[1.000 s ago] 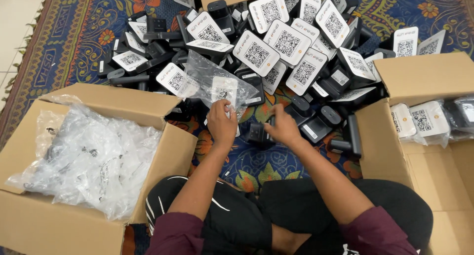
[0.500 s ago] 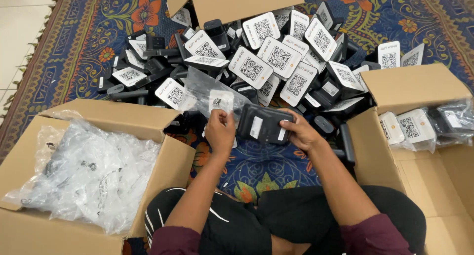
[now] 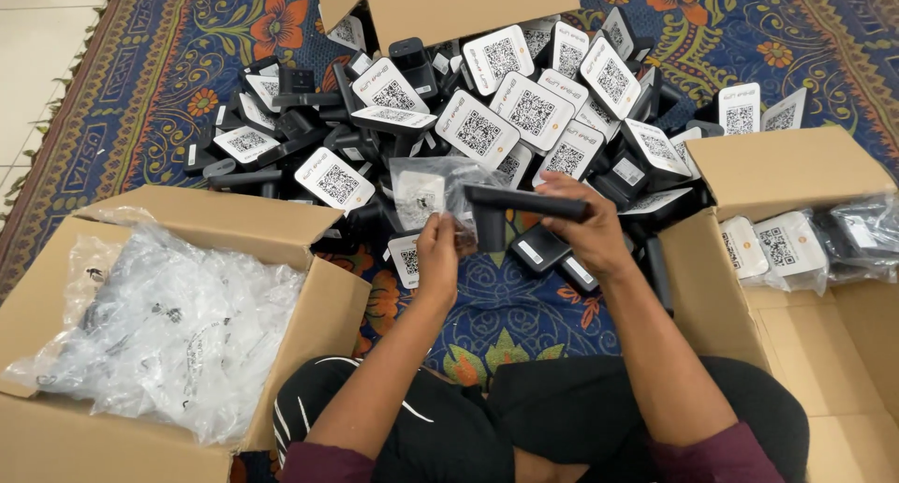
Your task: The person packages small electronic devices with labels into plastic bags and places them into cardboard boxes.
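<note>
Both hands [image 3: 510,235] grip black stand [image 3: 524,207], bag [image 3: 435,191].

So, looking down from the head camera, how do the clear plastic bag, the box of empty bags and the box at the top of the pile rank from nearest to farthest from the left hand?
1. Clear plastic bag: held in the left hand, just above it.
2. Box of empty bags: to the hand's left, on the rug.
3. Box at the top: beyond the pile, farthest away.
</note>
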